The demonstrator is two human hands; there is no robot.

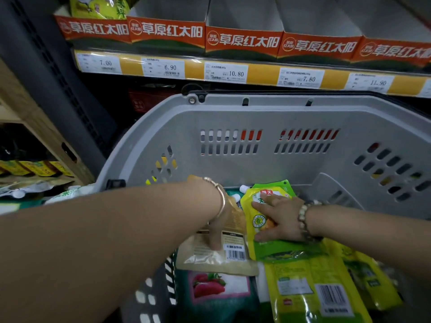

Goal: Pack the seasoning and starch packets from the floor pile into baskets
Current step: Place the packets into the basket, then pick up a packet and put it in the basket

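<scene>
Two hands met low in the centre of the frame, inside a grey basket. The right hand lay flat, fingers straight and spread, on a yellow-green spout pouch whose red label showed "天". The left hand set one finger on a beige packet with a barcode, just left of the pouch. Its other fingers were hidden, so its hold could not be told. Along the top, orange boxes read "草原红太阳" over price tags from 6.90 to 11.90.

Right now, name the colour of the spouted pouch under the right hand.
The spouted pouch is yellow with green borders, shown best in the head view.
</scene>
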